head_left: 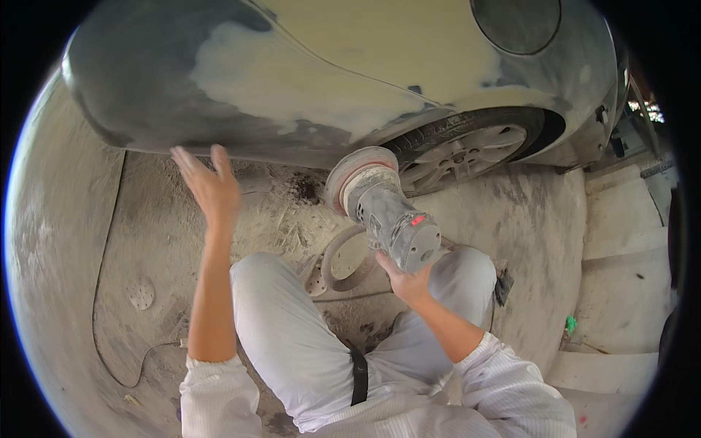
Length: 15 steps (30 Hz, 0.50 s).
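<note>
A grey, dust-covered electric sander (383, 215) is in my right hand (407, 283), gripped from below near its rear end. Its round, dusty pad (363, 169) tilts up toward the car, close to the wheel (456, 153); whether it touches anything I cannot tell. My left hand (212, 186) is raised at the lower edge of the car's side panel (146, 87), fingers stretched out and holding nothing. Pale yellowish filler (292, 80) covers a broad patch of the grey bodywork, crossed by a panel seam. Contact between the left fingers and the panel is not clear.
A ribbed hose (336, 266) curls on the dusty floor between my knees. Round perforated sanding discs (140, 293) lie about. A thin cable (102, 292) runs along the left. A dark object (504, 287) sits beside my right knee, and a green scrap (570, 324) lies farther right.
</note>
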{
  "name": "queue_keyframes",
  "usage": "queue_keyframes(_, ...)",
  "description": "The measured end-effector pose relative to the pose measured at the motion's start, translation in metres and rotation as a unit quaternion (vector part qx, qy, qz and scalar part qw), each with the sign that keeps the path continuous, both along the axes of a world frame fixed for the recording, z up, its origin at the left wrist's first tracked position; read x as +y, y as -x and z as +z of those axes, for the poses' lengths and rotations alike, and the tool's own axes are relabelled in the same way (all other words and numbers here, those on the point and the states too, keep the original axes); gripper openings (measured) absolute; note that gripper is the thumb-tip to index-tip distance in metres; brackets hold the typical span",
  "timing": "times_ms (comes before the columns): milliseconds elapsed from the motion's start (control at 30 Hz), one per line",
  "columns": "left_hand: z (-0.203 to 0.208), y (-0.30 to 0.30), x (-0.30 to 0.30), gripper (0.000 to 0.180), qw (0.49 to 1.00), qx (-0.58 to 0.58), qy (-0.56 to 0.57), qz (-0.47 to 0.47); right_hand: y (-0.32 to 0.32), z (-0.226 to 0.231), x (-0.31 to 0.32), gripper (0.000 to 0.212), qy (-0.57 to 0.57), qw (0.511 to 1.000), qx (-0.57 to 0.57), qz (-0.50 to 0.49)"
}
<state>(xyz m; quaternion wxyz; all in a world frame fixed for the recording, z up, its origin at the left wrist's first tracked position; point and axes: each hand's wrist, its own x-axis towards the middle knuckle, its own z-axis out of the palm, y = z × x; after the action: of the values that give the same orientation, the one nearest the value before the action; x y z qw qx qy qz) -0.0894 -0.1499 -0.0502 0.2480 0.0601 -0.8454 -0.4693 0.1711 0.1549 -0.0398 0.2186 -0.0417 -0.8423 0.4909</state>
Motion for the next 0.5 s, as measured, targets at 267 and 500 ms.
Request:
queue_keyframes(267,0.025,-0.18,0.08,0.093,0.926,0.113,-0.153,-0.326,0.035,0.016,-0.028,0.054,-0.064,0.997,0.04,-0.015)
queue_keyframes(500,0.09,-0.174,0.134,0.124,0.87,-0.045,-0.431,-0.235,0.087,0.016,-0.057,0.055,0.079,0.996,-0.026,-0.035)
